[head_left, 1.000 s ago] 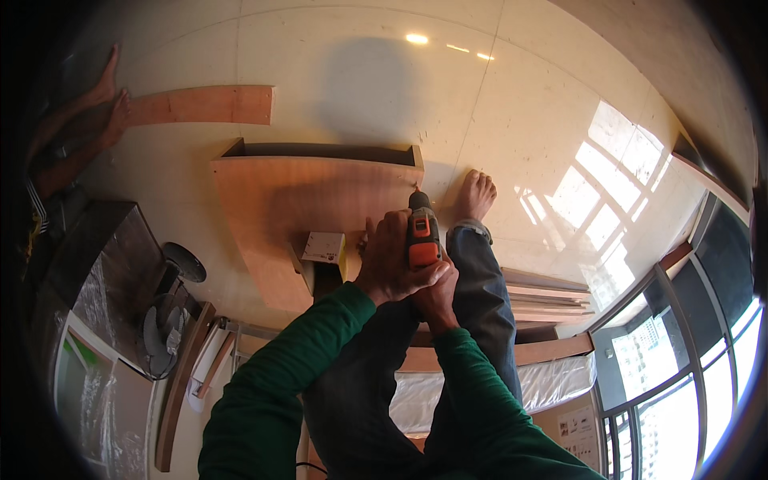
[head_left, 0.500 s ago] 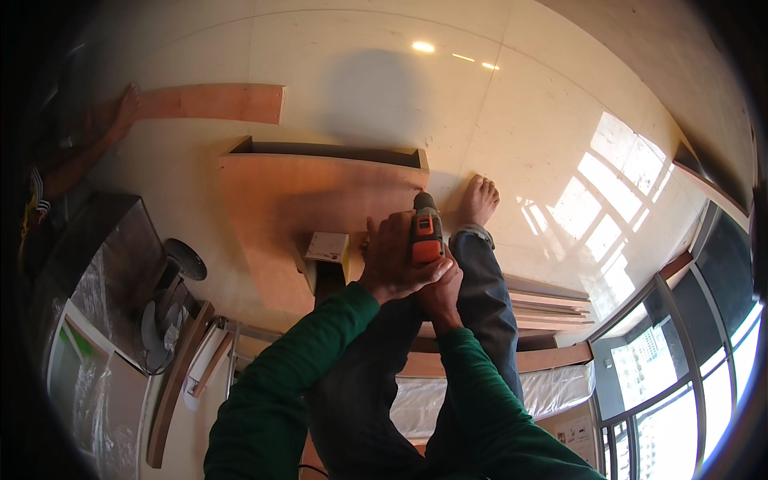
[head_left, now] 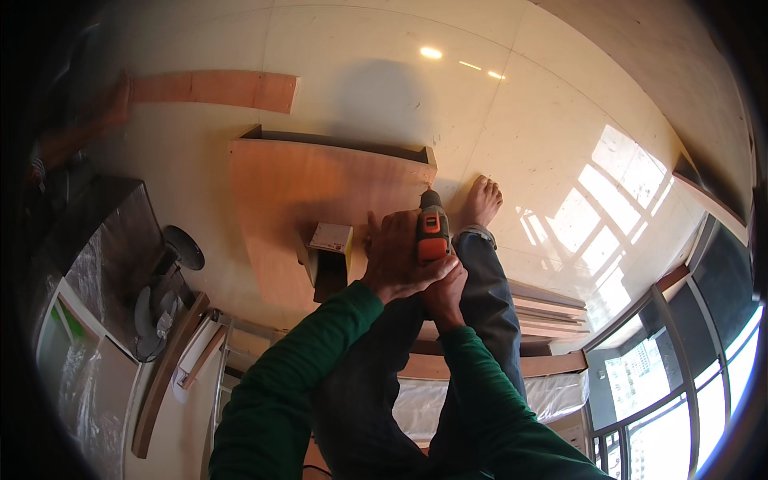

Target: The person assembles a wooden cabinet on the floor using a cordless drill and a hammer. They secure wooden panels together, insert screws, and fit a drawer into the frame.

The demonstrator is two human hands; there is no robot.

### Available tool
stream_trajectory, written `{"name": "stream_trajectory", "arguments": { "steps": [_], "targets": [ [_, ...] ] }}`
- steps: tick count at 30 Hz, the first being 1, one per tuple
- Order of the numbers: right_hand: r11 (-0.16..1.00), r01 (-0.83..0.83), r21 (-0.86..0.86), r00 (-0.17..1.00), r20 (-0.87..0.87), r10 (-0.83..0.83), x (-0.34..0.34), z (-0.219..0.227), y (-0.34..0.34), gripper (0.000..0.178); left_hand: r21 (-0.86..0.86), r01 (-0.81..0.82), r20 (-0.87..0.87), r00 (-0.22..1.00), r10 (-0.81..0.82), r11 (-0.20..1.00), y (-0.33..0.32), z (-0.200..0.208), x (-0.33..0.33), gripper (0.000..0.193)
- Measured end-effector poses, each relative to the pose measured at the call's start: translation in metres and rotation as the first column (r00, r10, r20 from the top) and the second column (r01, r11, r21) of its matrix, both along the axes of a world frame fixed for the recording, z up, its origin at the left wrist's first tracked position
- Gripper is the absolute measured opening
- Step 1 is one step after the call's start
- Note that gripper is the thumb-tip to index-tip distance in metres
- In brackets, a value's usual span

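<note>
An orange-and-black cordless drill [head_left: 433, 240] points away from me, its chuck close to the right far corner of a wooden box [head_left: 280, 188]. My right hand [head_left: 446, 294] is closed around the drill's handle, which is mostly hidden. My left hand [head_left: 396, 260] wraps the drill's left side, its thumb laid across the back towards my right hand. A bit at the chuck's tip meets the wood near the edge; whether it has entered the wood is too small to tell. Left of my left hand, a small white-and-yellow carton [head_left: 331, 238] stands on the wooden panel.
My bare foot [head_left: 483, 202] is right of the wooden box. A flat wooden board [head_left: 216, 89] lies on the floor at far left, beside another person's arm [head_left: 88, 132]. Stacked planks [head_left: 550, 314] lie at right. A dark fan-like appliance [head_left: 182, 248] stands left.
The view has shifted slightly, so the box and drill appear a little to the right. Both hands keep their hold on the drill. The other person's arm has moved and is blurred.
</note>
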State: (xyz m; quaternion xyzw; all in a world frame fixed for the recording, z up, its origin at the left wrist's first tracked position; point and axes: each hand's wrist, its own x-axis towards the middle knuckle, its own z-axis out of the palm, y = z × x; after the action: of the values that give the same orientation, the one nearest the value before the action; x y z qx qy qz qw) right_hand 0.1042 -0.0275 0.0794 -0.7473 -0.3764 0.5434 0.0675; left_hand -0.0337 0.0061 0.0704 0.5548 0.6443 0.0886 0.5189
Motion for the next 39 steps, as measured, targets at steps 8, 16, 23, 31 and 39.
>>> {"name": "stream_trajectory", "arguments": {
  "steps": [8,16,23,31,39],
  "targets": [
    [0.988,-0.015,0.152,0.998,-0.06,0.025,0.016,0.043,-0.011,0.038,0.06,-0.17,0.228,0.962,0.152,0.984,-0.012,0.042,-0.031,0.091],
    [0.804,-0.468,0.368,0.765,-0.287,0.576,-0.013,0.029,0.076,0.033,0.206,-0.803,0.011,0.573,0.82,0.559,-0.117,0.055,-0.08,0.051],
    [0.509,-0.601,0.616,0.195,-0.505,0.841,-0.187,-0.046,0.106,0.04,0.572,-0.821,-0.331,-0.225,0.917,0.005,-0.277,-0.002,-0.086,0.035],
    [0.305,-0.654,0.693,0.085,-0.332,0.939,-0.29,-0.082,0.061,0.032,0.717,-0.688,-0.617,-0.703,0.355,-0.116,-0.447,-0.076,-0.075,0.053],
    [0.186,-0.665,0.724,-0.073,-0.31,0.948,-0.271,-0.113,0.056,0.043,0.179,-0.844,-0.486,-0.523,0.7,-0.506,-0.628,-0.122,-0.107,0.084]
  ]
}}
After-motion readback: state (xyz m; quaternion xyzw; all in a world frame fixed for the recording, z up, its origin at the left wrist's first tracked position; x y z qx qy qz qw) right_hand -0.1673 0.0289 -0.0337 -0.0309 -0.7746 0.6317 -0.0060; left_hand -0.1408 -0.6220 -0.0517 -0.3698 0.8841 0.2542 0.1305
